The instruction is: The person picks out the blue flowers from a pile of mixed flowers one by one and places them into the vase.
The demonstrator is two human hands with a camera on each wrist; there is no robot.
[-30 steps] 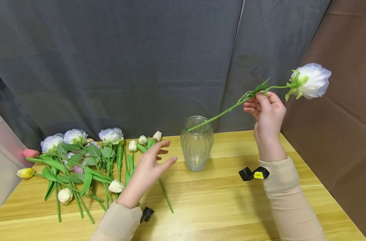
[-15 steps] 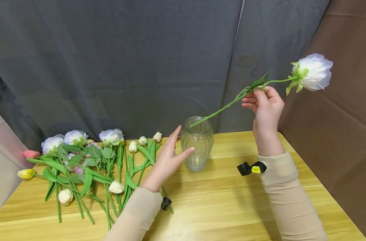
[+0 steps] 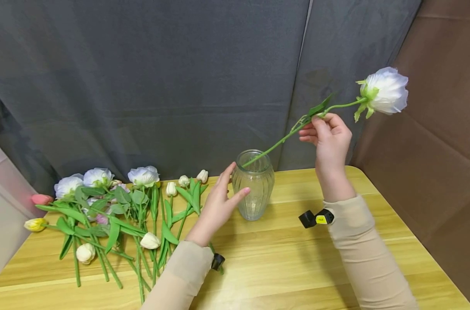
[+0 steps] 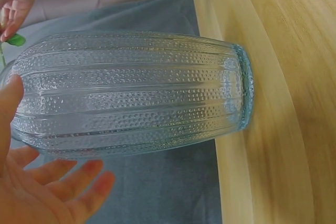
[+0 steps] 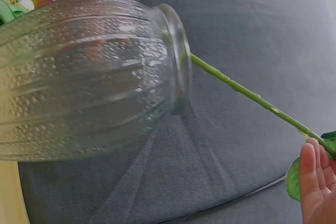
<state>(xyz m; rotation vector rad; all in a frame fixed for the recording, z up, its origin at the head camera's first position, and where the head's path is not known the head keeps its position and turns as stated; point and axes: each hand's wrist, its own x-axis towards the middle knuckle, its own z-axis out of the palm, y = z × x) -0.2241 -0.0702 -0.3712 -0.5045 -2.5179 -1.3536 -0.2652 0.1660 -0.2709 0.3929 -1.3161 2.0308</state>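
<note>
My right hand (image 3: 332, 144) pinches the green stem (image 5: 247, 94) of a large white flower (image 3: 386, 90) between thumb and fingertips, just below its leaf. The flower slants, with its bloom up to the right and its lower stem end inside the mouth of a clear ribbed glass vase (image 3: 253, 193). The vase stands upright on the table. My left hand (image 3: 218, 206) is at the vase's left side, thumb in front and fingers spread. Its thumb (image 4: 10, 98) overlaps the glass in the left wrist view; how firmly it touches, I cannot tell.
On the wooden table (image 3: 297, 267), left of the vase, lies a pile of flowers: white blooms (image 3: 143, 176), white tulips (image 3: 150, 240), a yellow tulip (image 3: 35, 224) and a pink tulip (image 3: 41, 199). A grey curtain (image 3: 161, 86) hangs behind; a brown one (image 3: 432, 142) hangs at right.
My left hand has moved right from above the tulips to the vase's side. My right hand has shifted slightly up and left with the flower, whose stem end stays at the vase mouth.
</note>
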